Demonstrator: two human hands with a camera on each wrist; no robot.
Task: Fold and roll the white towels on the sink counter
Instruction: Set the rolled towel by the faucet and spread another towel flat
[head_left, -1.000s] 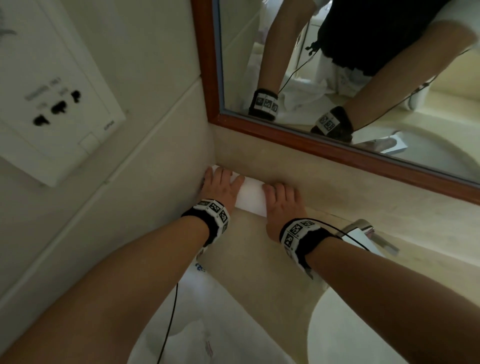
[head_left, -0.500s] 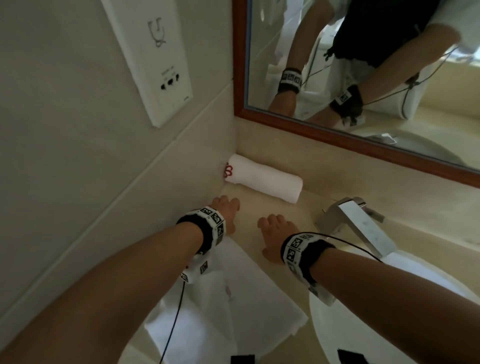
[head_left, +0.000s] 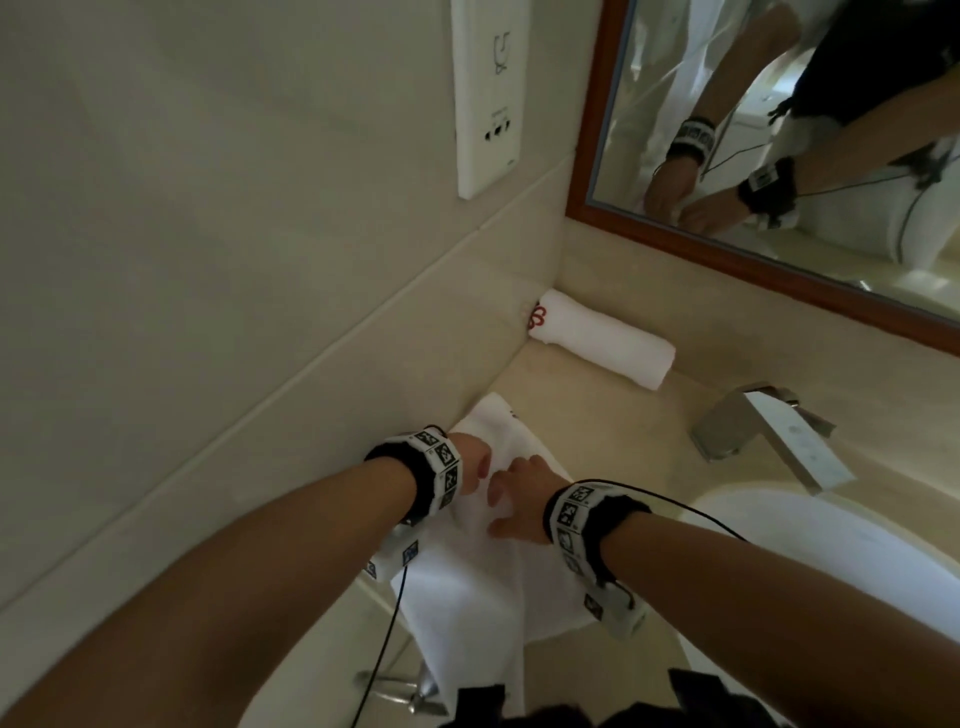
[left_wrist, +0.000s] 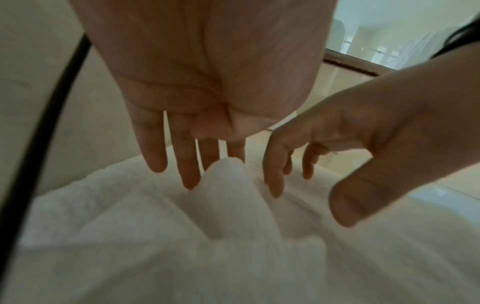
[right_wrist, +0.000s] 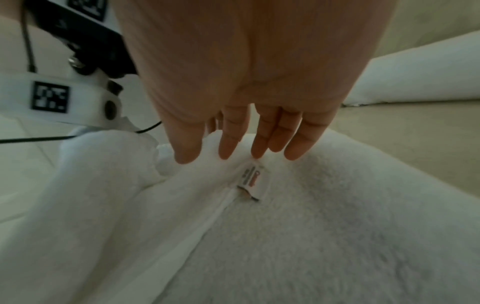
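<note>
A rolled white towel (head_left: 602, 338) with a red emblem lies in the counter's back corner, also seen in the right wrist view (right_wrist: 415, 78). A loose, crumpled white towel (head_left: 467, 587) lies near the counter's front edge. My left hand (head_left: 475, 465) hovers over its far part with straight fingers (left_wrist: 155, 156), just behind a raised ridge of cloth (left_wrist: 228, 185). Close beside it, my right hand (head_left: 517, 493) has its straight fingertips (right_wrist: 228, 150) on the towel (right_wrist: 311, 226), just behind its sewn label (right_wrist: 253, 179). Neither hand grips anything.
A chrome faucet (head_left: 769, 431) stands right of the towels over the white basin (head_left: 857, 571). A wood-framed mirror (head_left: 597, 156) hangs above the backsplash. The tiled side wall with a white socket plate (head_left: 485, 93) bounds the left.
Both hands have let go of the rolled towel in the corner and drawn back toward me. They now sit over the loose towel, and the view has pulled back.
</note>
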